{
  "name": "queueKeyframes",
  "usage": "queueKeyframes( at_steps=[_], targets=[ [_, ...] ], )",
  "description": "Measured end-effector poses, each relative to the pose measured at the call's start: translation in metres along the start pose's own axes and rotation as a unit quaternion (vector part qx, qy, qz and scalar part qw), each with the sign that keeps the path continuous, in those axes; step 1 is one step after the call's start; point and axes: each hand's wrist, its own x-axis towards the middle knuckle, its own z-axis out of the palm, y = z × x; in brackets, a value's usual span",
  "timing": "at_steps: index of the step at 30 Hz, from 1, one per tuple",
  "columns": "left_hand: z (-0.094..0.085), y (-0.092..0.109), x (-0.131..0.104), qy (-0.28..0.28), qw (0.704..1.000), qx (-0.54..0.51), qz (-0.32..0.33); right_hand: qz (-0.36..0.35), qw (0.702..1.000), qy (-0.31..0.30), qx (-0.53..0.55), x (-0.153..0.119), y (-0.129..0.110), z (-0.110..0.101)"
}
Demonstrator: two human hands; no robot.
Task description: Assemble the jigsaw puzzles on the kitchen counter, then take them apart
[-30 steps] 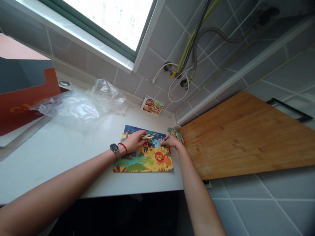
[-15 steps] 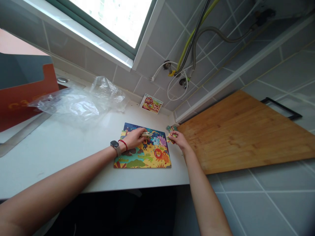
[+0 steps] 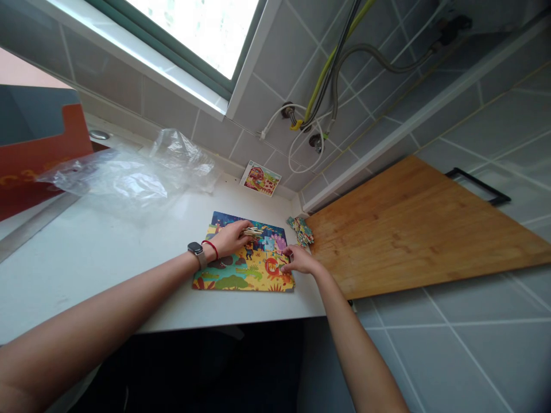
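- My left hand (image 3: 230,238) grips a stack (image 3: 253,232) of pieces over the puzzle (image 3: 232,282), which lies on the counter (image 3: 167,281).
- My right hand (image 3: 300,259) reaches its right edge, fingers bent; I cannot tell if they grasp a piece.
- I see a pile (image 3: 303,232) beside the board (image 3: 413,229).

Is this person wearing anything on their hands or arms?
The left wrist has a dark-faced watch on a light greyish band, plus a thin red bracelet. The right wrist shows nothing worn. Both hands are ungloved, and no sleeves show on the forearms.
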Motion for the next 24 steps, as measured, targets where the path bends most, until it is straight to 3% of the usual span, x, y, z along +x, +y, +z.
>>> queueKeyframes(
  at_steps=[10,16,20,24],
  targets=[
    [0.0,0.001,-0.001,-0.003,1.0,0.011,-0.002,-0.001,0.999,0.003,0.049,-0.005,0.001,-0.009],
    [0.0,0.001,-0.001,-0.001,1.0,0.005,-0.001,-0.019,0.966,-0.011,0.259,-0.024,-0.001,-0.029],
    [0.001,-0.002,-0.001,0.002,1.0,0.003,-0.001,-0.028,0.958,-0.068,0.278,-0.026,-0.019,-0.014],
    [0.0,0.0,-0.001,-0.003,1.0,0.004,-0.004,-0.091,0.981,-0.023,0.167,-0.016,-0.034,0.014]
  ],
)
